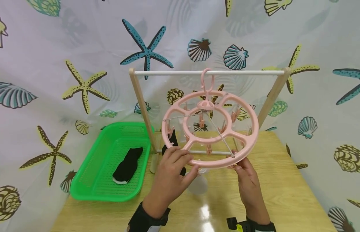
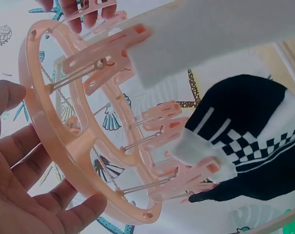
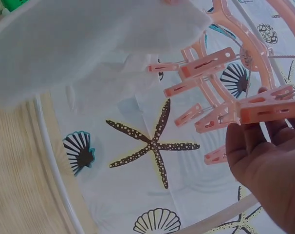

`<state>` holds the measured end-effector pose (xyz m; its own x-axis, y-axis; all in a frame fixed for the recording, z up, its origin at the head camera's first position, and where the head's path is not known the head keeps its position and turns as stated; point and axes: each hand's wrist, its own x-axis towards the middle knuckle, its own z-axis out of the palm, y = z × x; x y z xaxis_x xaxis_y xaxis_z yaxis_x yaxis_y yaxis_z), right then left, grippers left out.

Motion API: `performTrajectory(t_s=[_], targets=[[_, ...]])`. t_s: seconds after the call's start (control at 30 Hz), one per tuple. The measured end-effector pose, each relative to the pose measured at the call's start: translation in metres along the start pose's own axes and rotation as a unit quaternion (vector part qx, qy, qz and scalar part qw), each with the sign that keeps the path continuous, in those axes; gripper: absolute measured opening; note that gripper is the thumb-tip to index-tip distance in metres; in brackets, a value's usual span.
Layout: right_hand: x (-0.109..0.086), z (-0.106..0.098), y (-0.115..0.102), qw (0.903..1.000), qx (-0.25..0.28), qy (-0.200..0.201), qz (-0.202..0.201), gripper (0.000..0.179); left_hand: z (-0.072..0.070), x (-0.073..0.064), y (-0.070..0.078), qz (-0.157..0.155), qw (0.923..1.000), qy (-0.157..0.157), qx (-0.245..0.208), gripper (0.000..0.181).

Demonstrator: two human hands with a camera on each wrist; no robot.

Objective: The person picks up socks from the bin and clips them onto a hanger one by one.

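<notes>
A pink round clip hanger (image 1: 253,129) hangs by its hook from the white bar (image 1: 168,73) of a wooden rack, its ring tipped toward me. My left hand (image 1: 171,177) grips the ring's front left, fingers over the rim. At the front right, my right hand (image 1: 250,188) holds a pink clothespin (image 3: 271,111) under the rim, fingers curled beneath it. Several other clothespins (image 2: 159,114) dangle from the ring. From some hang a white sock (image 2: 201,44) and a black-and-white checked sock (image 2: 235,112). In the right wrist view, white fabric (image 3: 103,44) fills the upper left.
A green basket (image 1: 84,167) stands left of the rack with a black sock (image 1: 129,164) in it. The rack's wooden posts (image 1: 143,109) rise on both sides of the hanger, above a wooden table (image 1: 278,193). A curtain with sea prints (image 1: 104,38) hangs behind.
</notes>
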<state>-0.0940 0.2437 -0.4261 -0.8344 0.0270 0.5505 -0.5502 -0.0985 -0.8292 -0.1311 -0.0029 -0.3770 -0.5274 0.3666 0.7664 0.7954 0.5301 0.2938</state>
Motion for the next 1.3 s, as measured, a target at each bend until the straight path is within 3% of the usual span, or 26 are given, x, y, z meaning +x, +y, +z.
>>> performTrajectory(t_s=[0.27,0.47,0.9,1.13,1.3], targets=[[-0.010,-0.001,0.000,0.9994,-0.009,0.031,0.014,0.033,-0.003,0.002,-0.003,0.016,0.9997,-0.016,0.009,0.022],[-0.013,-0.002,-0.002,0.9992,-0.018,0.024,0.027,0.023,-0.006,0.004,-0.007,0.027,0.9994,-0.015,0.011,0.022],[-0.017,0.006,-0.003,0.9958,-0.022,0.048,0.075,0.020,-0.008,0.001,-0.009,0.019,0.9989,-0.031,0.031,0.024],[-0.016,0.008,0.002,0.9900,-0.097,0.061,0.082,0.009,-0.006,-0.002,-0.014,0.030,0.9988,-0.020,0.033,0.024],[-0.014,0.010,0.004,0.9909,-0.079,0.066,0.087,0.011,-0.005,-0.005,-0.019,0.021,0.9988,-0.030,0.033,0.023]])
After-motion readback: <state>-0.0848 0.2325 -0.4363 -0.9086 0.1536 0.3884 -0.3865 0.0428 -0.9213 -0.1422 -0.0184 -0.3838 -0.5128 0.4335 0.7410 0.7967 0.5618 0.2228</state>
